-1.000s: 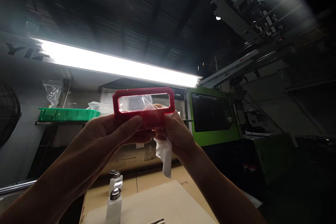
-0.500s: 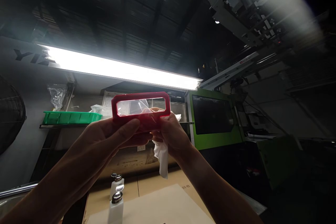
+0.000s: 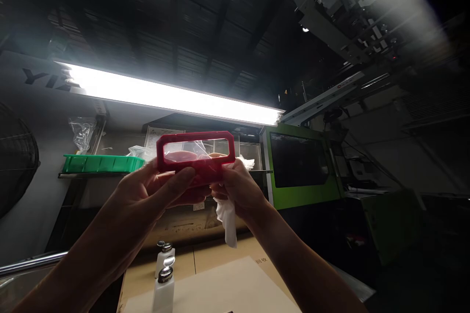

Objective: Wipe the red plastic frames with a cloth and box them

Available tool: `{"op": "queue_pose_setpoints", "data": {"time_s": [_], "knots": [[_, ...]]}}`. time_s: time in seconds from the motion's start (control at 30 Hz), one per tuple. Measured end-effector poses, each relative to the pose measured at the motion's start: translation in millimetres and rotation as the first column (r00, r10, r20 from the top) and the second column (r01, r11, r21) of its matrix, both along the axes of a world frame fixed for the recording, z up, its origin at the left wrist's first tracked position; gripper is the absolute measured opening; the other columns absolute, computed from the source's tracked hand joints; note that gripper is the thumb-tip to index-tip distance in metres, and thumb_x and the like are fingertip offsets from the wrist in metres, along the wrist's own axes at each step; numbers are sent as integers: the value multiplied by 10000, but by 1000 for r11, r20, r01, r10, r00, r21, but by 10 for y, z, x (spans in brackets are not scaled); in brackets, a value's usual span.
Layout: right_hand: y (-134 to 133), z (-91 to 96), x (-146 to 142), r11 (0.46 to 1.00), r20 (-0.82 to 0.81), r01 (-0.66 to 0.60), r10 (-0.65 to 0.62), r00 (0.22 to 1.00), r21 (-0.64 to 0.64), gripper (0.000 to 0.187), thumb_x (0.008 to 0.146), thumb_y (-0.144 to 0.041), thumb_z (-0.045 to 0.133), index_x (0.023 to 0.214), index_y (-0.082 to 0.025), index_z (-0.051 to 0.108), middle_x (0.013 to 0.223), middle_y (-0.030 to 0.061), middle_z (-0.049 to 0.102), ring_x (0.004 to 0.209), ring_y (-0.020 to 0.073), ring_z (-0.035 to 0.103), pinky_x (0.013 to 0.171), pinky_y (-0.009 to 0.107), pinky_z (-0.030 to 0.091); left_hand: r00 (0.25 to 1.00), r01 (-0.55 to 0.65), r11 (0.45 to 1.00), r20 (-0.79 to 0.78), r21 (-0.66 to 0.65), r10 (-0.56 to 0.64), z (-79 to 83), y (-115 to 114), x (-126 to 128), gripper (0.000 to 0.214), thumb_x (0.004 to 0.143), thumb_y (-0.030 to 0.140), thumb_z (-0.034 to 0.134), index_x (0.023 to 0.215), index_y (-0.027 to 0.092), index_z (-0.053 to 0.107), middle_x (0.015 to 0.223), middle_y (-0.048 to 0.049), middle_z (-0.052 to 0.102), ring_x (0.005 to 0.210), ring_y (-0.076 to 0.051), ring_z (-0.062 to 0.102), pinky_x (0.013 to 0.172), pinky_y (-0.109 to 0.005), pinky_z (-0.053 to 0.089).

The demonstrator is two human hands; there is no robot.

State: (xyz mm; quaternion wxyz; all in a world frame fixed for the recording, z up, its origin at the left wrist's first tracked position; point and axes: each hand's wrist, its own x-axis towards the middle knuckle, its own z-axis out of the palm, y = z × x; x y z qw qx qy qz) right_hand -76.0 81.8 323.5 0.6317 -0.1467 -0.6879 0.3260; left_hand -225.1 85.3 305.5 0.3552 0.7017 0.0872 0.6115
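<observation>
A red plastic frame (image 3: 195, 136) with a clear window is held up below the bright tube light. My left hand (image 3: 161, 188) grips its lower left side, thumb across the front and fingers behind. At the lower right edge, my right hand (image 3: 238, 183) pinches the frame. A crumpled white wipe (image 3: 227, 222) hangs from under my right hand's fingers. Part of the frame's lower edge is hidden by my fingers. Below, two white bottles with metal pump tops stand on the cardboard-covered table; the nearer bottle (image 3: 163, 296) partly hides the farther bottle (image 3: 160, 258).
A long tube light (image 3: 176, 99) hangs above the shelf. On the shelf at left sits a green tray (image 3: 97, 164) beside a clear plastic bag (image 3: 82, 132). A green machine (image 3: 301, 198) with a dark window stands at right, and a fan (image 3: 16, 161) at far left.
The red frame has tilted and turned slightly in my hands, and my left fingers have shifted behind it. The wipe still hangs from my right hand.
</observation>
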Motion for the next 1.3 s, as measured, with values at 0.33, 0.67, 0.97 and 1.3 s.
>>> {"op": "queue_pose_setpoints", "data": {"time_s": [0.33, 0.67, 0.97, 1.3], "knots": [[88, 2, 15, 995, 76, -85, 89, 993, -57, 296, 571, -211, 617, 436, -190, 354, 348, -112, 330, 311, -3, 234, 339, 174, 133, 999, 38, 999, -9, -22, -38, -12, -2, -18, 500, 708, 385, 721, 1172, 258, 585, 878, -28, 758, 735, -181, 715, 638, -215, 581], [180, -85, 15, 987, 39, -159, 160, 986, -23, 283, 656, -241, 627, 474, -181, 418, 356, -105, 354, 310, 7, 228, 328, 168, 142, 999, 47, 996, 16, -71, -46, -18, 28, -23, 440, 688, 397, 740, 1085, 246, 626, 899, 2, 753, 755, -157, 707, 675, -199, 581], [300, -266, 208, 997, 107, 41, -34, 994, -61, 363, 876, -498, 379, 832, -182, 550, 583, -39, 512, 404, 65, 378, 378, 182, 287, 998, 58, 997, 17, -59, -57, -15, 36, -59, 292, 714, 380, 720, 949, 221, 650, 794, 8, 757, 665, -138, 706, 619, -160, 561], [204, -959, 445, 543, 622, 369, -772, -134, 754, 502, 958, -503, 242, 721, -174, 537, 675, 11, 544, 574, 126, 447, 529, 268, 275, 1000, -5, 999, -1, -49, 5, -131, 111, -80, 310, 729, 423, 697, 977, 243, 650, 912, -14, 759, 811, -192, 714, 697, -204, 571]]}}
